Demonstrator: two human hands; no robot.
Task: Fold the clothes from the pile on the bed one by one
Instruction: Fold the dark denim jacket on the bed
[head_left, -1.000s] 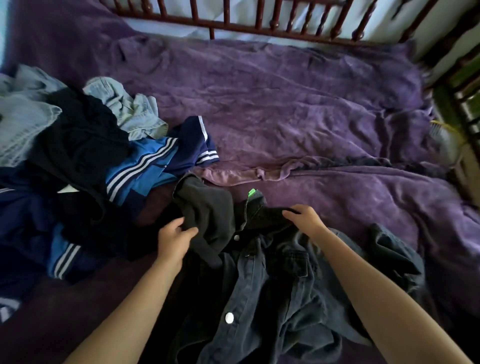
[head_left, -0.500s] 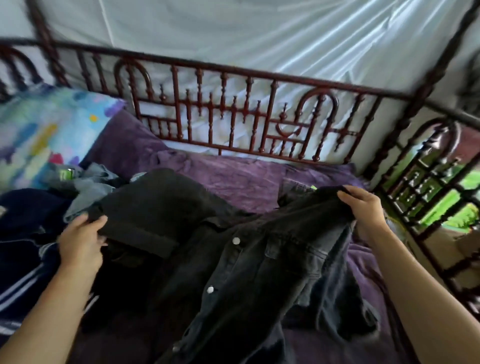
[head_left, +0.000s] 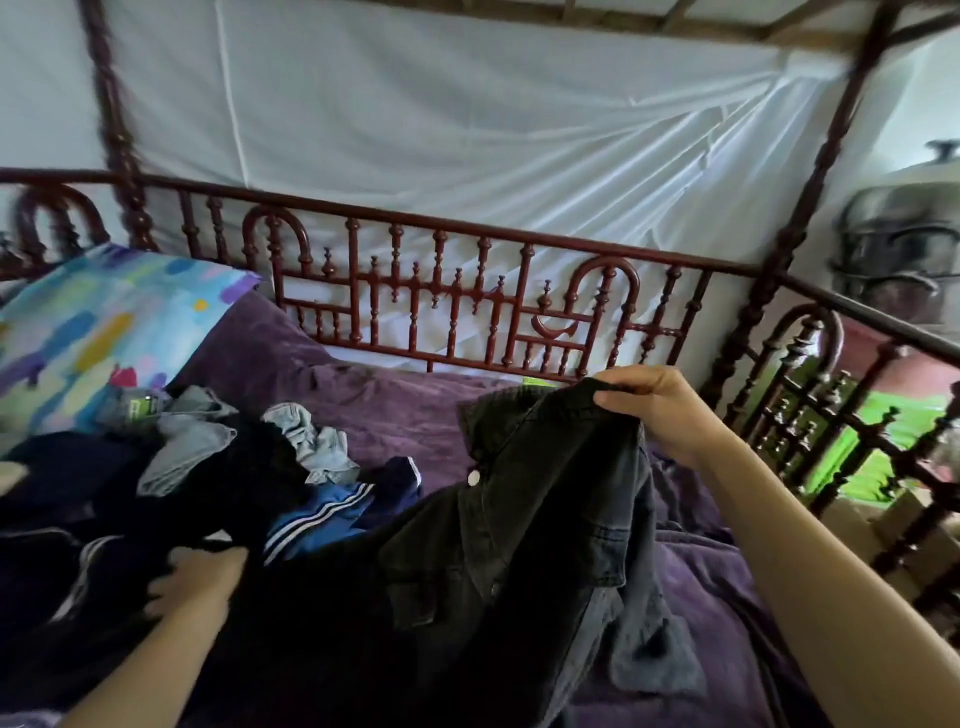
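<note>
Count: 2 hands, 1 garment lifted, 1 pile, 1 pillow.

Black denim jacket (head_left: 524, 525): centre of view, running to 5 o'clock. It is raised off the purple bedspread (head_left: 374, 400) at its upper end and draped down towards the near edge. 1 pale round button (head_left: 472, 478) is plainly visible on the front; other fastenings are too dark to count.

Right hand (head_left: 660, 410), 3 o'clock: thumb and fingers are pinched together on the jacket's top edge, holding it up.

Left hand (head_left: 197, 577), 8 o'clock: blurred. Its fingers are curled into dark cloth that runs on into the jacket.

Clothes pile (head_left: 171, 493), 9 o'clock, on the bedspread just beside the jacket. In it:
- 2 pale blue-grey denim pieces (head_left: 182, 452).
- 1 blue garment (head_left: 322, 514) with 3 white stripes.
- Several dark navy or black items, too tangled to count.

Patterned pillow (head_left: 104, 332), 10 o'clock: 1, in blue, yellow and purple blotches, touching the far edge of the pile.

Turned wooden bed rail (head_left: 467, 291), 12 o'clock, with white cloth (head_left: 467, 130) hung behind it.

Writing:
- Green tag (head_left: 140, 408) on a grey item at the pile's far end; print unreadable.
- Green scrap (head_left: 535, 382) behind the jacket's top edge; no legible text.
- No brand can be read anywhere.
</note>
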